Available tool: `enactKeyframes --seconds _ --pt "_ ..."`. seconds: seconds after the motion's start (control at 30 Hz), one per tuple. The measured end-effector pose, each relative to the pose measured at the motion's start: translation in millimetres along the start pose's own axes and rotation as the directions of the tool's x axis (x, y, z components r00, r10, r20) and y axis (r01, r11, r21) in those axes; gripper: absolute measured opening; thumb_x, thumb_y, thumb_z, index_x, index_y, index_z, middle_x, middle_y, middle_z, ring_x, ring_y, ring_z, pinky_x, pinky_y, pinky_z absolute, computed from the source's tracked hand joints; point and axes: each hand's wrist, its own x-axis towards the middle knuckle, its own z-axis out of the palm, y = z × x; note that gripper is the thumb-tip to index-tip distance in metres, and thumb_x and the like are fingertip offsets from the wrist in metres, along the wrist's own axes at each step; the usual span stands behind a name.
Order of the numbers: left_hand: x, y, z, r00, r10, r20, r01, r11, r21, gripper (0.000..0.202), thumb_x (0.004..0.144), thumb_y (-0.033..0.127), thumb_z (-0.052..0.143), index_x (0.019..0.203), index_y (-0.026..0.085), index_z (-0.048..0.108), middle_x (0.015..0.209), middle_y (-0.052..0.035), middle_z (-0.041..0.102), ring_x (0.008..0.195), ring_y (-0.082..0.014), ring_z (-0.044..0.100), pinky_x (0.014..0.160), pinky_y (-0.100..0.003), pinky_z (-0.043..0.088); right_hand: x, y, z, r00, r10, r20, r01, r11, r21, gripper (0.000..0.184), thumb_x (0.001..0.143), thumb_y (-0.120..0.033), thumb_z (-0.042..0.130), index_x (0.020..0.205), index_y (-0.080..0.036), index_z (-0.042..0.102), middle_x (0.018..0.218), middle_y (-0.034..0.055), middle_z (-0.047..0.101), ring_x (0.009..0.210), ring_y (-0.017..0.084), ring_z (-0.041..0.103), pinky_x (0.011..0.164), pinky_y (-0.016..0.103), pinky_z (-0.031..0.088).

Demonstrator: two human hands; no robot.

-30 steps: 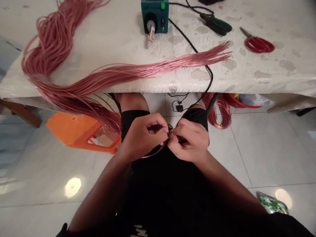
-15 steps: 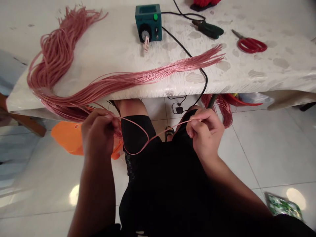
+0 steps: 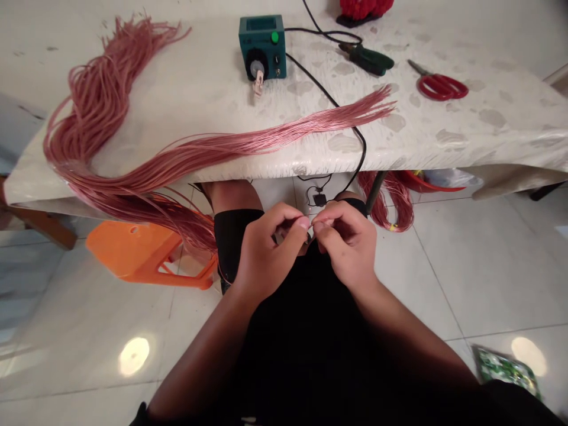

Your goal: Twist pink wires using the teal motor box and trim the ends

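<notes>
My left hand (image 3: pixel 266 251) and my right hand (image 3: pixel 344 245) meet over my lap, below the table's front edge. Their fingertips pinch together on a thin pink cord (image 3: pixel 309 223), of which only a tiny bit shows between them. A long bundle of pink cords (image 3: pixel 231 145) lies across the white table (image 3: pixel 465 136) and hangs off its left front edge down beside my left knee.
A green box with a knob (image 3: pixel 262 42) stands at the back of the table, a black cable (image 3: pixel 337 106) running from it over the edge. A green-handled tool (image 3: pixel 368 58) and red scissors (image 3: pixel 439 86) lie at the right. An orange stool (image 3: pixel 142 251) stands on the floor at left.
Half a second ago my hands were spread apart with one pink cord looped between them. They have now come together over my lap, fingertips pinched.
</notes>
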Motion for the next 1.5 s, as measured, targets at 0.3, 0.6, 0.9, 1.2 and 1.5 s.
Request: enactKeyframes --seconds 0.3,0.6,0.9,1.2,1.5 --pt "-16 -1 -14.1 0.987 -0.111 0.121 0.112 0.994 -0.007 0.017 0.095 0.019 0.055 0.093 0.018 0.072 0.069 0.0027 0.069 0.059 -0.0087 0.064 0.060 -0.019 0.052 4 6 -5 0.991 0.016 -0.133 -0.012 1.000 0.026 0.007 0.084 -0.017 0.063 0.077 -0.020 0.064 0.067 -0.0049 0.054 0.052 0.007 0.046 0.047 0.023 0.037" --pt "-14 -1 -24.0 0.987 -0.110 0.119 0.093 0.986 0.135 0.018 0.094 0.027 0.058 0.093 0.022 0.076 0.063 0.0038 0.061 0.057 -0.0102 0.055 0.056 -0.022 0.044 5 16 -13 0.987 0.043 -0.153 -0.019 0.988 0.155 0.006 0.088 -0.024 0.064 0.084 -0.021 0.061 0.060 -0.0081 0.050 0.042 0.006 0.043 0.042 0.022 0.034" --pt "-21 1 -25.1 0.987 -0.103 0.122 0.115 0.989 -0.088 0.023 0.103 0.028 0.044 0.090 0.022 0.062 0.053 0.0065 0.055 0.048 -0.0100 0.051 0.055 -0.025 0.043 -5 20 -7 0.926 0.083 0.368 -0.148 0.977 0.152 0.029 0.091 -0.037 0.067 0.115 -0.022 0.068 0.065 -0.0085 0.042 0.050 0.006 0.043 0.050 0.022 0.040" --pt "-17 2 -29.2 0.967 -0.148 0.205 0.157 0.987 -0.031 0.017 0.099 0.029 0.050 0.093 0.020 0.063 0.055 0.0066 0.060 0.049 -0.0108 0.056 0.054 -0.024 0.047 -7 5 0 0.986 0.097 0.132 -0.107 0.992 0.070 0.025 0.095 -0.040 0.062 0.092 -0.022 0.079 0.063 -0.0016 0.061 0.048 0.009 0.046 0.051 0.026 0.046" --pt "-17 -13 -44.7 0.912 -0.074 0.403 0.092 0.995 -0.026 0.024 0.103 0.030 0.043 0.092 0.021 0.062 0.053 0.0055 0.064 0.049 -0.0114 0.059 0.054 -0.024 0.047 5 1 -11 0.994 0.074 -0.084 -0.060 0.986 0.158 0.027 0.095 -0.043 0.062 0.092 -0.020 0.077 0.049 -0.0073 0.042 0.041 0.008 0.038 0.043 0.025 0.035"
